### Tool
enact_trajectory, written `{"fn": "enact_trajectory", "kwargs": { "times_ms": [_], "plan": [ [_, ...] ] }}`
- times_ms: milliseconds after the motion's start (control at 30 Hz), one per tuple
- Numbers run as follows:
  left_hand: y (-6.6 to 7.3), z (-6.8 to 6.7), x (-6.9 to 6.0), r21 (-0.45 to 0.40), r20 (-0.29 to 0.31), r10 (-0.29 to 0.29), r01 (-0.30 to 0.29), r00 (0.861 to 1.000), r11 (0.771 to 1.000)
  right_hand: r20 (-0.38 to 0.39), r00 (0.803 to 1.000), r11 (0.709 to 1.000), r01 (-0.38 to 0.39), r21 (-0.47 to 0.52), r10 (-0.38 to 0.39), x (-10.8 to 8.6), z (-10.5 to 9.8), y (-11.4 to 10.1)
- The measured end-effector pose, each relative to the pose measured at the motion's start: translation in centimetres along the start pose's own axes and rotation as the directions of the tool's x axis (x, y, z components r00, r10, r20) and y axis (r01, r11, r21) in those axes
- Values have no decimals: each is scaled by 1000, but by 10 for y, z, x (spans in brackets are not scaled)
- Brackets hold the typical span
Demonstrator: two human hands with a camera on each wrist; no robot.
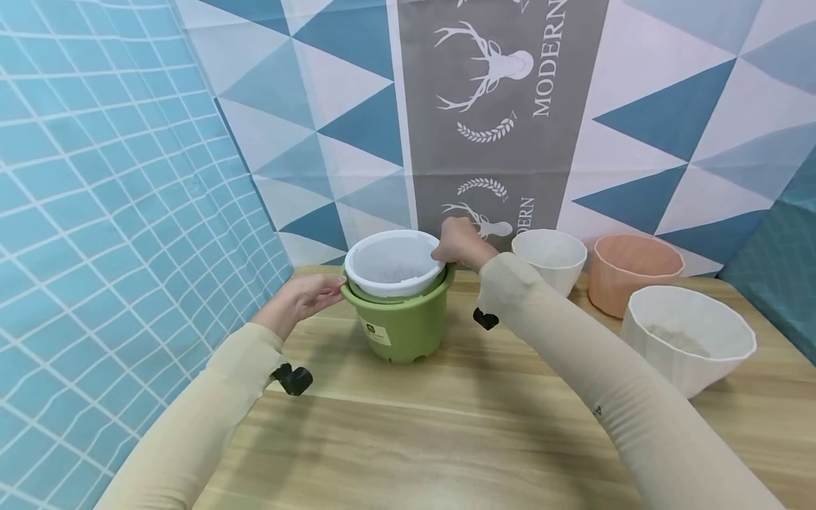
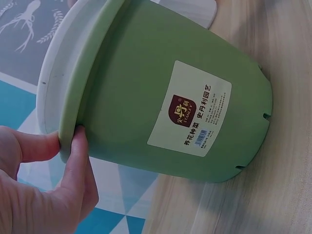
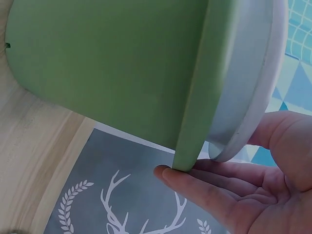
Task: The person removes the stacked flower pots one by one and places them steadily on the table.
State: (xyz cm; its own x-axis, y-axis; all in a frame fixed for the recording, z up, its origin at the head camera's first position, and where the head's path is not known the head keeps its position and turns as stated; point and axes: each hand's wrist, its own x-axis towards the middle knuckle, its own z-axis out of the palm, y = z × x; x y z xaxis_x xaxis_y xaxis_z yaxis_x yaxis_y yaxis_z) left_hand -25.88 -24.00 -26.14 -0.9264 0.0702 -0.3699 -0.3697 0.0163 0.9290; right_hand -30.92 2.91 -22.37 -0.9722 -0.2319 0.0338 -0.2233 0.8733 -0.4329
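Note:
A green pot (image 1: 408,327) with a printed label (image 2: 190,108) stands upright on the wooden table, and a white pot (image 1: 390,265) sits nested inside it, its rim above the green one. The left hand (image 1: 310,292) pinches the green rim at its left side, thumb outside and fingers beneath the lip, as the left wrist view shows. At the right side, the right hand (image 1: 463,242) has its thumb by the white rim (image 3: 243,131) and its fingers under the rims, the fingertips touching the green rim (image 3: 187,156).
To the right on the wooden table (image 1: 382,439) stand a small white pot (image 1: 561,276), an orange pot (image 1: 605,287) and a larger white pot (image 1: 656,361). A patterned cloth (image 1: 357,120) hangs behind, and a blue checked cloth (image 1: 95,212) rises on the left.

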Motion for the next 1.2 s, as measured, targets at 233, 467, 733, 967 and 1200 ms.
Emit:
{"fn": "enact_trajectory", "kwargs": {
  "times_ms": [233, 467, 733, 967, 1200],
  "plan": [
    [1, -1, 1, -6, -7, -1, 1, 1000, 1000, -30, 1000, 999, 9, -38, -11, 1, 2, -1],
    [6, 1, 0, 36, -35, 10, -9, 999, 999, -54, 999, 999, -11, -35, 9, -3, 0, -5],
    [2, 3, 2, 41, -84, 31, -28, 996, 999, -96, 995, 999, 6, -52, -11, -3, 6, -8],
    [-1, 2, 1, 38, -83, 32, -29, 996, 999, -161, 987, 1000, 8, 6, -7, -1, 11, -7],
    [3, 3, 0, 36, -88, 27, -24, 996, 999, -106, 993, 996, -53, 75, 61, 4, 2, -5]
  ]
}}
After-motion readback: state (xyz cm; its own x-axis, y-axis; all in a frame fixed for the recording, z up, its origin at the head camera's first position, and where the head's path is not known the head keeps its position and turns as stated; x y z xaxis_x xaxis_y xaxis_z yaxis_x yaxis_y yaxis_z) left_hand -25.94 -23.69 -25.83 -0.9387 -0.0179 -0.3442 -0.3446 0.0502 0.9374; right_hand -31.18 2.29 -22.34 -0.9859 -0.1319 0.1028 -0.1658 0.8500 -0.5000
